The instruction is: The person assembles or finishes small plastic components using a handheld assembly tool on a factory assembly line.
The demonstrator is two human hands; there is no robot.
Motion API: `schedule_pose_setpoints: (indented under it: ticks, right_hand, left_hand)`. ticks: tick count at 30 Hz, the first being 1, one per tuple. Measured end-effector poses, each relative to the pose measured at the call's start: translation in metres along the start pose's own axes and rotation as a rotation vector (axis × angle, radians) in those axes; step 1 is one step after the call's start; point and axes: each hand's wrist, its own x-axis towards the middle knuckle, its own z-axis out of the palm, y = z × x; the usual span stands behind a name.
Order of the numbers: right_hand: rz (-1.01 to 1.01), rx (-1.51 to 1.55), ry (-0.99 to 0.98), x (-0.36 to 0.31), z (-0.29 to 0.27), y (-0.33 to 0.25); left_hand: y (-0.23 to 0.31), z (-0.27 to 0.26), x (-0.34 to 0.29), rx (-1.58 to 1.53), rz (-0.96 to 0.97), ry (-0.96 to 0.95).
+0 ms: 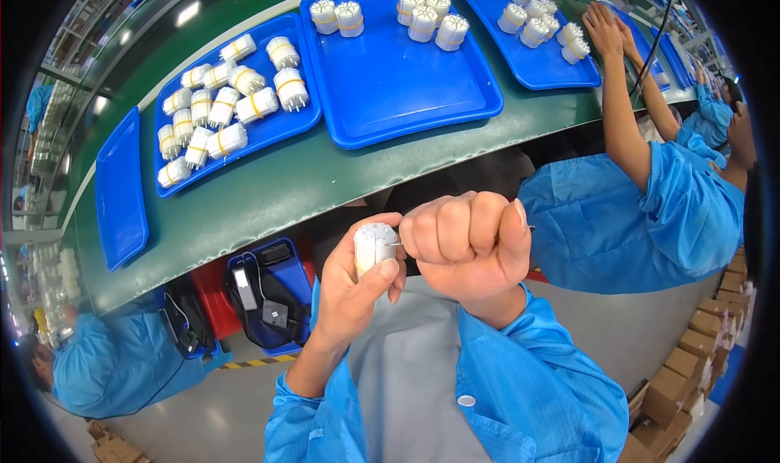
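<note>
White ribbed cylindrical part [374,247] is sitting upright in centre of scene, near the person, below green bench edge; flat segmented top is facing up; thin metal pin [393,244] is sticking out of its right side, touching it.

The scene is brightly and evenly lit from ceiling lamps [188,13] at the upper left, whose glare streaks the green desk [268,191] and the blue trays [390,81]. Shadows are soft and short. Focus is sharp at the centre, while the fisheye lens bends straight edges and leaves black corners, with slight smearing near the rim.
</note>
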Motion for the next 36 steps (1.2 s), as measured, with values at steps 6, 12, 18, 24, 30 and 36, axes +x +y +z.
schedule_pose_setpoints:
  ticks: [6,12,18,24,30,36]
  right_hand:
    - [-0.003,-0.003,-0.031,0.000,-0.001,0.003]
    - [-0.007,-0.014,-0.017,0.002,0.000,0.004]
    - [0.318,-0.124,0.037,0.013,-0.007,-0.003]
    - [0.023,0.044,0.185,0.012,-0.008,-0.010]
    - [0.005,-0.001,0.168,0.007,-0.012,-0.015]
    - [0.001,-0.008,0.136,0.005,-0.008,-0.015]
  left_hand:
    - [0.000,-0.001,-0.003,0.046,-0.001,-0.007]
    - [0.000,0.000,0.000,0.131,-0.018,0.029]
    - [-0.006,-0.010,0.006,0.313,-0.012,0.059]
    - [-0.005,-0.014,0.012,-0.159,0.017,-0.129]
    - [0.000,-0.007,0.008,-0.231,0.003,-0.068]
    - [0.002,-0.002,0.006,-0.231,0.000,-0.091]
